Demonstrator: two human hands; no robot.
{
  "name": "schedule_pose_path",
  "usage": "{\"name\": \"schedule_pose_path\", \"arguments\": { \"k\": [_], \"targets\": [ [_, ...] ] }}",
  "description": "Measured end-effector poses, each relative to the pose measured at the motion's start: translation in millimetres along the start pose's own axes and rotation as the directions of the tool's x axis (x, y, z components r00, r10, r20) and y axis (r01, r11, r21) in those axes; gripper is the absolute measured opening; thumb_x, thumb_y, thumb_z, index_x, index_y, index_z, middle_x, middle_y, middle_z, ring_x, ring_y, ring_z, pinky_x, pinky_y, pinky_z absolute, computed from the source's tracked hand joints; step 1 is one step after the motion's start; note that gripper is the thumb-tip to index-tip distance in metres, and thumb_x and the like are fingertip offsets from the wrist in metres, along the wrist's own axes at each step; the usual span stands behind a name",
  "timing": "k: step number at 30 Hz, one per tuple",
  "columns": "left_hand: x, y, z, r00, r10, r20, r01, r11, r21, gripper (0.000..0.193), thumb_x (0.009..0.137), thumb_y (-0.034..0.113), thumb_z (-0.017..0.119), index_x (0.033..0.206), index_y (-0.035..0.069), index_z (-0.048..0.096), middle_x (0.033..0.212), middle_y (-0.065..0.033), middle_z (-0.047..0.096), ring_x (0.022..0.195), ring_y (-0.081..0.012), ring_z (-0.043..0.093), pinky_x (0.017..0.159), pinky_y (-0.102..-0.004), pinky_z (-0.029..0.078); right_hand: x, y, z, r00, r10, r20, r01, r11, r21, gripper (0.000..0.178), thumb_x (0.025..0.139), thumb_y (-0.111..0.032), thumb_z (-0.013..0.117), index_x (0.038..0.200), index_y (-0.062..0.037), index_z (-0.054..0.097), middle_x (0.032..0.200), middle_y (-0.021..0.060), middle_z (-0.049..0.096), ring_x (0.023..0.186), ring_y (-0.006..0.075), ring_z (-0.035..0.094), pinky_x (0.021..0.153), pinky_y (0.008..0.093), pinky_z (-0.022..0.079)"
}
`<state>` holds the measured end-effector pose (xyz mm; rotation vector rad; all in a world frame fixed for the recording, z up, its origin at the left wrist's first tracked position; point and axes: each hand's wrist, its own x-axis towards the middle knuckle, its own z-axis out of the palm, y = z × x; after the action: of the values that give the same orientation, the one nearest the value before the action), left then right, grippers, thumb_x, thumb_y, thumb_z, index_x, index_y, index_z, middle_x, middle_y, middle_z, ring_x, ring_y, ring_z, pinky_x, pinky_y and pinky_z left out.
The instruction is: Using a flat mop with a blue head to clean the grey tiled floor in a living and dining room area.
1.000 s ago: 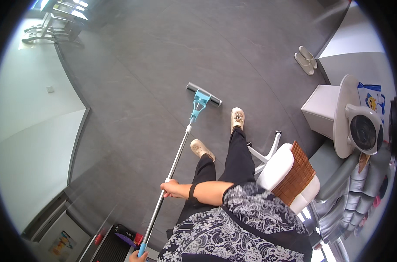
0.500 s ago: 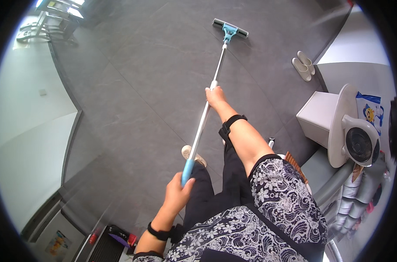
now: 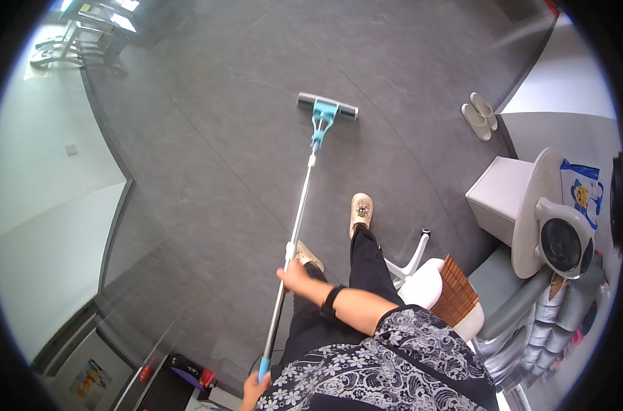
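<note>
A sponge mop [image 3: 300,205] with a silver pole and light-blue fittings slants across the grey floor. Its wide head [image 3: 327,107] rests on the floor ahead of my feet. My right hand [image 3: 294,275] is wrapped round the pole just below a white collar, near my left shoe. Lower down, my left hand [image 3: 255,390] is closed on the blue grip at the pole's end, close to my left side; part of it is cut off by the lower edge.
At the right stand a white swivel chair [image 3: 424,284] with a brown slatted mat, a round-topped white table [image 3: 531,233] and a fan [image 3: 565,236]. A pair of slippers [image 3: 479,118] lies by the right wall. White panels [image 3: 71,226] line the left; chairs [image 3: 85,41] stand far left.
Both hands have drawn the mop back toward my body, so its head is nearer and slightly further left. My right foot and more of the swivel chair have come into sight.
</note>
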<state>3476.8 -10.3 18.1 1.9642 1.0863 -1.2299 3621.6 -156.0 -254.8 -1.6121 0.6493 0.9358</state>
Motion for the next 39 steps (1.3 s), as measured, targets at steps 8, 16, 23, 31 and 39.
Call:
{"name": "schedule_pose_path", "arguments": {
  "k": [8, 16, 23, 31, 39],
  "targets": [
    [85, 170, 2, 0.906, 0.424, -0.008, -0.416, 0.887, -0.201, 0.024, 0.077, 0.02, 0.059, 0.09, 0.0, 0.052, 0.067, -0.0059, 0.052, 0.061, -0.0115, 0.046, 0.056, -0.0272, 0.04, 139, -157, -133, 0.976, -0.052, -0.21, 0.054, 0.999, 0.004, 0.02, 0.071, -0.017, 0.055, 0.069, 0.0033, 0.051, 0.055, 0.0102, 0.052, 0.048, 0.021, 0.054, 0.041, 0.0376, 0.042],
    [71, 36, -29, 0.919, 0.392, -0.033, -0.393, 0.91, -0.129, 0.031, 0.078, 0.023, 0.056, 0.103, 0.006, 0.049, 0.072, -0.0119, 0.055, 0.065, -0.0216, 0.054, 0.061, -0.032, 0.043, 129, -77, -25, 0.971, -0.102, -0.218, 0.089, 0.994, -0.071, 0.036, 0.081, -0.035, 0.05, 0.079, 0.0014, 0.05, 0.051, 0.0106, 0.055, 0.039, 0.0222, 0.055, 0.034, 0.0361, 0.046],
    [-57, -243, -88, 0.973, -0.146, -0.177, 0.117, 0.98, -0.163, 0.04, 0.07, 0.011, 0.066, 0.105, -0.002, 0.053, 0.069, -0.0032, 0.054, 0.058, -0.0103, 0.046, 0.052, -0.0273, 0.04, -71, -3, 188, 0.704, 0.437, 0.561, -0.425, 0.891, -0.16, 0.038, 0.086, -0.035, 0.044, 0.085, 0.003, 0.048, 0.064, 0.0154, 0.058, 0.047, 0.0216, 0.057, 0.032, 0.0299, 0.042],
    [-150, -291, -110, 0.899, -0.269, -0.347, 0.302, 0.952, 0.044, 0.048, 0.065, 0.028, 0.069, 0.1, -0.001, 0.055, 0.088, -0.0199, 0.058, 0.071, -0.0301, 0.053, 0.065, -0.0403, 0.042, -141, 0, 270, 0.451, 0.541, 0.71, -0.711, 0.698, -0.08, 0.008, 0.077, -0.007, 0.051, 0.078, 0.0004, 0.049, 0.066, 0.0112, 0.057, 0.054, 0.0204, 0.058, 0.042, 0.0281, 0.047],
    [7, -112, -214, 0.92, -0.155, -0.36, 0.185, 0.982, 0.049, 0.02, 0.059, 0.016, 0.069, 0.067, 0.0, 0.059, 0.054, -0.0071, 0.053, 0.05, -0.0131, 0.048, 0.05, -0.0283, 0.04, -4, -134, 204, 0.725, 0.333, 0.602, -0.589, 0.753, 0.293, 0.008, 0.078, -0.006, 0.049, 0.081, 0.0015, 0.049, 0.066, 0.0116, 0.057, 0.059, 0.0246, 0.061, 0.038, 0.028, 0.045]
  ]
}}
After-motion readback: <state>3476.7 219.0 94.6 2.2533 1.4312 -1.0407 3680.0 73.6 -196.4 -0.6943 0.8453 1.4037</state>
